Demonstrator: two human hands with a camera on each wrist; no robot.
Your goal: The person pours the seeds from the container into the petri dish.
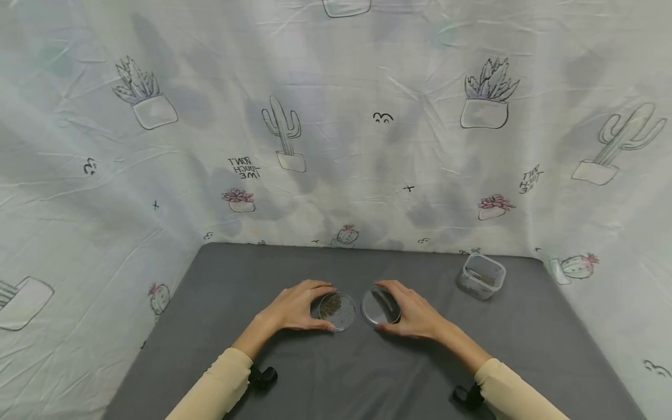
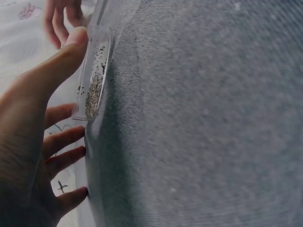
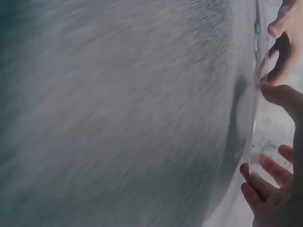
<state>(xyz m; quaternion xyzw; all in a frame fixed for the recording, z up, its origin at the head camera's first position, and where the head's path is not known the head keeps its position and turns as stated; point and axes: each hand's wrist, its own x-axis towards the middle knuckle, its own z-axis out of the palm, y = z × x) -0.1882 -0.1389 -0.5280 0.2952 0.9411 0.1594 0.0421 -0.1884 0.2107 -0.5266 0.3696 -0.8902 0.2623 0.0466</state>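
Note:
In the head view my left hand point(image 1: 300, 306) holds a shallow clear petri dish point(image 1: 345, 318) by its rim, thumb at the near side and fingers at the far side. Brown seeds or grains point(image 1: 329, 305) lie gathered on its left part. The left wrist view shows this dish point(image 2: 85, 109) flat on the cloth with the grains point(image 2: 93, 93) inside. A second round clear dish or lid point(image 1: 371, 308) lies just to the right, gripped between thumb and fingers of my right hand point(image 1: 416, 312). No grains show in it. Its edge appears blurred in the right wrist view.
At the back right of the grey cloth-covered table point(image 1: 325, 373) stands a clear plastic tub point(image 1: 480, 279) with dark grains and a slim, light object inside. White curtains point(image 1: 346, 146) printed with cacti hang behind and at both sides.

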